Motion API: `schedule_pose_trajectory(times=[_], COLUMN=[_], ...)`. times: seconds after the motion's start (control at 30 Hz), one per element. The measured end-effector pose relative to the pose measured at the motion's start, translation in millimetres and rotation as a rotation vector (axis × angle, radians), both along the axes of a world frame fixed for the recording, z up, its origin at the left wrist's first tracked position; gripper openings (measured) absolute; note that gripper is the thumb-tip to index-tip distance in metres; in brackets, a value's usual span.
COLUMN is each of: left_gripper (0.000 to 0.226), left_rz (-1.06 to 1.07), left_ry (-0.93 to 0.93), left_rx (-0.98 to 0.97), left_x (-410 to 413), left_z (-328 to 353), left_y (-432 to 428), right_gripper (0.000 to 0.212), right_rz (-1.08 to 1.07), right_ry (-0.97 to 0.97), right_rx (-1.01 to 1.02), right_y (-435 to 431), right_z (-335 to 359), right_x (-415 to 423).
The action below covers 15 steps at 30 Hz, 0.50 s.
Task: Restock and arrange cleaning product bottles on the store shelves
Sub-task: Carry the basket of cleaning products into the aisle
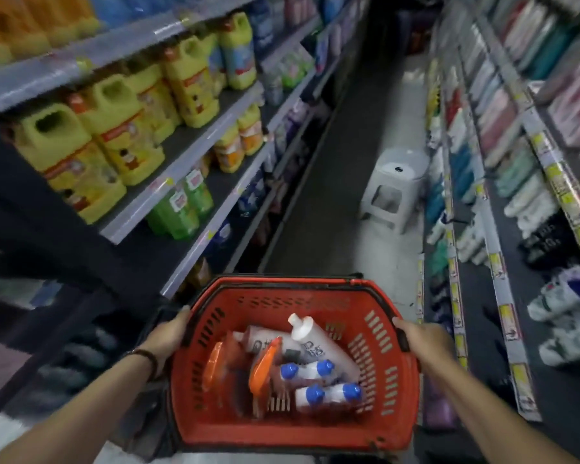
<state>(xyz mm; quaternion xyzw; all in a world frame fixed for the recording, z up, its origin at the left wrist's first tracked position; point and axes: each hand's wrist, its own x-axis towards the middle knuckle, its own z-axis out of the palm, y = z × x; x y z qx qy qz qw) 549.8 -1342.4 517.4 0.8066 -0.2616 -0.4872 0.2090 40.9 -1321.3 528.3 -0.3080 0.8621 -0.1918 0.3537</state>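
Note:
I carry a red plastic basket in front of me in a store aisle. My left hand grips its left rim and my right hand grips its right rim. Inside lie several cleaning bottles: a large white bottle with a white cap, small white bottles with blue caps, and bottles with orange spray tops. Yellow jugs and green bottles fill the shelves on my left.
A white plastic stool stands on the aisle floor ahead, close to the right-hand shelves, which hold rows of white, pink and teal bottles. The left shelving juts close to the basket. A narrow dark floor strip runs ahead.

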Motion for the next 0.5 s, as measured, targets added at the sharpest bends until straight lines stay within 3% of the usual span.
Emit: schedule_pose_trajectory(times=[0.2, 0.33, 0.4, 0.5], left_gripper=[0.114, 0.128, 0.125, 0.115], left_rz=[-0.050, -0.056, -0.055, -0.073], left_ry=[-0.022, -0.043, -0.035, -0.041], left_rx=[0.064, 0.054, 0.070, 0.039], left_x=[-67.1, -78.4, -105.6, -161.2], left_z=[-15.7, -55.4, -47.0, -13.4], left_y=[-134.0, -242.2, -280.5, -335.2], right_gripper=[0.058, 0.078, 0.081, 0.065], right_rz=[-0.109, -0.181, -0.229, -0.233], right_ry=[-0.079, -0.108, -0.085, -0.092], right_rx=[0.026, 0.021, 0.037, 0.010], right_y=[-90.5, -170.5, -204.9, -256.4], right_z=[2.8, -42.7, -30.3, 18.5], right_x=[-78.9, -148.3, -163.5, -170.1])
